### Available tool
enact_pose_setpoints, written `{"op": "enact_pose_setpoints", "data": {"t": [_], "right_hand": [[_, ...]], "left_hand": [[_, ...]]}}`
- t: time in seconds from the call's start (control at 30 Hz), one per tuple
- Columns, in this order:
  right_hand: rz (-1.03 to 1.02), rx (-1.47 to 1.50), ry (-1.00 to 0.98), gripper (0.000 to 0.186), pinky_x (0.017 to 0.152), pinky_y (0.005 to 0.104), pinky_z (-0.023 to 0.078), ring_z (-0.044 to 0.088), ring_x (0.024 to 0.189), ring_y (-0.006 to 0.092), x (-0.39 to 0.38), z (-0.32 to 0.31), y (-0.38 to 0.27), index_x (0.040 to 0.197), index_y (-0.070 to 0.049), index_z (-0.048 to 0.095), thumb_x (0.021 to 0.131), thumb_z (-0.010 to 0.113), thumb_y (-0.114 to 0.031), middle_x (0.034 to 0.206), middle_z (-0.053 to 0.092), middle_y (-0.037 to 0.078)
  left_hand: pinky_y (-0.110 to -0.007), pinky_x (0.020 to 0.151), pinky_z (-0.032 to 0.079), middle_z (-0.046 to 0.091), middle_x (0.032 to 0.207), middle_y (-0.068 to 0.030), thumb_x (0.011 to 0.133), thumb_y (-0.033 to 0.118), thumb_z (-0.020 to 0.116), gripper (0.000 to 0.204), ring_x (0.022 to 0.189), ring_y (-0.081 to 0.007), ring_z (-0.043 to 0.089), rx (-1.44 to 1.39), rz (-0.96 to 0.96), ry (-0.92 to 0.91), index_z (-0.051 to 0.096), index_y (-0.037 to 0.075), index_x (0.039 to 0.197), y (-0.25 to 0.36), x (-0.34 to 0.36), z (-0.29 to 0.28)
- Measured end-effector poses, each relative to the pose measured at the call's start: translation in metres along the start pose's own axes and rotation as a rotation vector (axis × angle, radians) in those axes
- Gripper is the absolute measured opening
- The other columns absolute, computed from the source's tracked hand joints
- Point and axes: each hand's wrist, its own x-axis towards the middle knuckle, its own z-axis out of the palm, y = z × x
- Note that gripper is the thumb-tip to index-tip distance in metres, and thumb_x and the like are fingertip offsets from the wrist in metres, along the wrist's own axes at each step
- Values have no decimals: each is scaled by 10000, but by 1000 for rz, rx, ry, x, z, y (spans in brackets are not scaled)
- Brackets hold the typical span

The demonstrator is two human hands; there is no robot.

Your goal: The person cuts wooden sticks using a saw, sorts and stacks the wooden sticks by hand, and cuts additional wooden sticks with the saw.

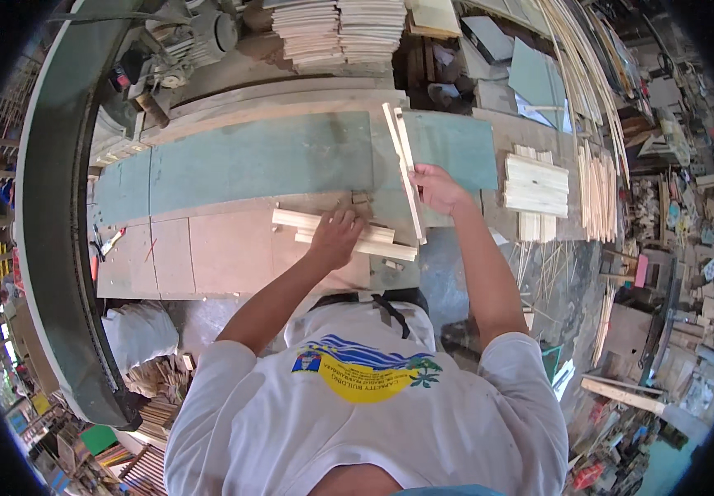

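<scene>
My left hand (pixel 336 238) is closed over short pale wooden strips (pixel 387 245) lying crosswise on the bench, its fingers curled onto their top. My right hand (pixel 437 186) grips two long, thin wooden strips (pixel 406 145) pointing away from me, just to the right of the crosswise ones. Their far ends reach over a green board (pixel 253 157). A few small wood offcuts (pixel 392 264) lie beside the crosswise strips, near the pink-beige boards (pixel 224 256) of the bench.
Stacks of slats (pixel 534 186) sit right, bundled thin sticks (pixel 598 194) beside them. More stacks (pixel 336 33) stand at the back. A long dark machine beam (pixel 51 215) borders the left; small tools (pixel 110 241) lie near it. A white sack (pixel 138 339) is below. Cluttered offcuts (pixel 696 248) fill the far right.
</scene>
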Motion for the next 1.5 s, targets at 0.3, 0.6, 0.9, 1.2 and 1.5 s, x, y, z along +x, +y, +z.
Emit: {"op": "enact_pose_setpoints", "data": {"t": [0.3,0.6,0.9,1.2,1.5], "right_hand": [[1,202,-46,192,824,287,557,659,913,121,-43,25,-2,1196,-33,618,1051,567,-147,1047,709,44],[53,175,-24,179,742,271,568,655,869,127,-24,47,-4,1194,-29,604,1048,533,-104,1006,695,72],[-163,-80,158,123,750,351,561,669,835,209,-10,87,-4,1051,-16,632,1016,560,-110,979,691,101],[-573,-1260,94,212,880,476,526,654,1012,398,18,82,35,1145,-38,670,966,565,-83,1098,686,185],[-92,-585,28,331,769,274,531,668,831,141,29,79,-3,1335,12,623,1056,537,-146,1041,734,76]], "left_hand": [[-530,1095,368,518,1287,-127,711,246,822,691,1298,-314,480,-24,-23,31,559,131,1340,1,-2,11],[-583,1162,305,485,1366,-144,723,254,820,793,1337,-332,463,-70,-55,15,493,138,1437,2,-4,16],[-629,1178,261,464,1435,-154,815,333,757,697,1410,-336,412,-278,-219,37,502,103,1421,-5,-12,4],[-577,1168,285,495,1397,-133,848,297,728,551,1350,-319,457,-236,-158,289,557,104,1335,-14,-56,29],[-495,1026,415,619,1224,-87,831,137,719,315,1183,-302,583,-460,-262,446,663,105,1140,-10,-74,21]]}}
